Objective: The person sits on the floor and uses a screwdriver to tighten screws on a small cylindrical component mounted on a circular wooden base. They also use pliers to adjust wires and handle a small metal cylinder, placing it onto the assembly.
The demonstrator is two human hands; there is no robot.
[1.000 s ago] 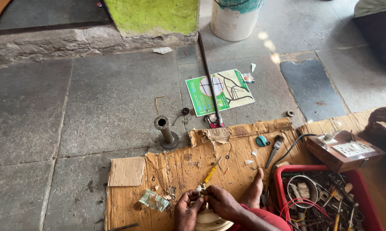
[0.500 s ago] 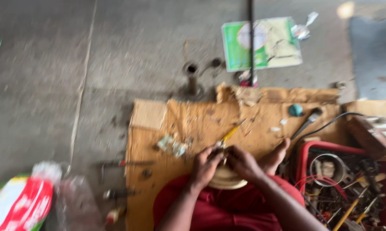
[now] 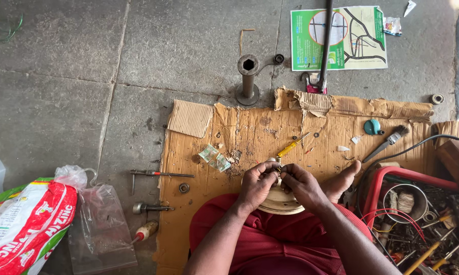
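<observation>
Your left hand point(image 3: 257, 184) and right hand point(image 3: 302, 186) are meeting fingertip to fingertip over your lap, both pinched tight around a small part at the handle end of the yellow-handled screwdriver point(image 3: 290, 148); what that part is, you cannot tell, it is too small and covered by your fingers. The screwdriver's thin shaft angles up and away to the right across the torn brown cardboard sheet point(image 3: 250, 127) spread on the stone floor. Just under your hands sits a pale round wooden disc point(image 3: 279, 202), resting against your red-clad knees. Your bare foot point(image 3: 344, 179) lies on the cardboard just right of your right hand. Left of your hands, a crumpled clear wrapper point(image 3: 214, 157) lies on the cardboard. Beyond the top edge stands a short dark metal socket tube point(image 3: 248, 79), upright on the floor. At your right, a red plastic crate point(image 3: 387, 175) is packed with wires and tools.
</observation>
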